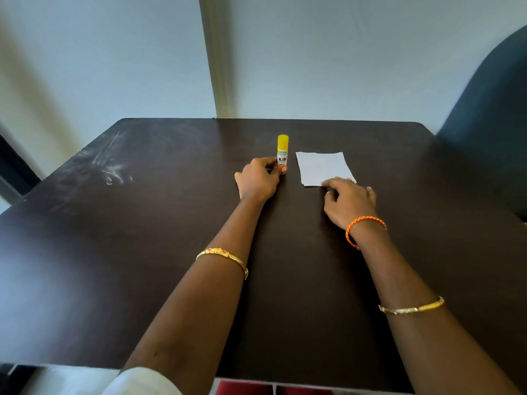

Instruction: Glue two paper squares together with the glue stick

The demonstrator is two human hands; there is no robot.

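Gripping the upright, capped glue stick (pixel 282 151) near its base, the left hand (pixel 258 178) likely readies it for uncapping; the right hand (pixel 350 198) rests curled fingertips on the white paper (pixel 322 167) at its near edge, probably steadying it on the table (pixel 142 223); separate squares cannot be told; no containers show.

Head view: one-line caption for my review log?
Left hand grips the upright capped glue stick; right hand rests on the white paper.
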